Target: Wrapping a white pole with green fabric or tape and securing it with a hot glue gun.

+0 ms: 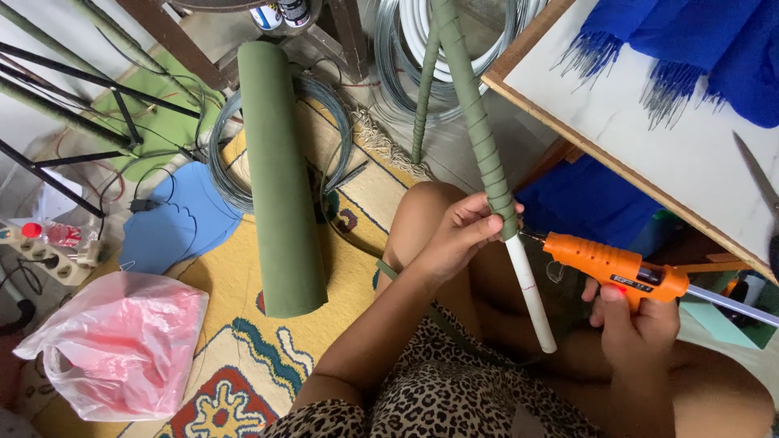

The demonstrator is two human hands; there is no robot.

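Left hand (457,235) grips a white tube (529,292) where its green wrapping (487,154) ends, right hand (637,312) clasping an orange glue gun (613,266), nozzle best kept close to that edge.

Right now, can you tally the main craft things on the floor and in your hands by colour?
Green: 2 - wrapped pole held by the left hand, fabric roll
Orange: 1 - glue gun in the right hand
Blue: 1 - foam sheet
Pink: 1 - plastic bag
Grey: 1 - wire coil
Total: 6
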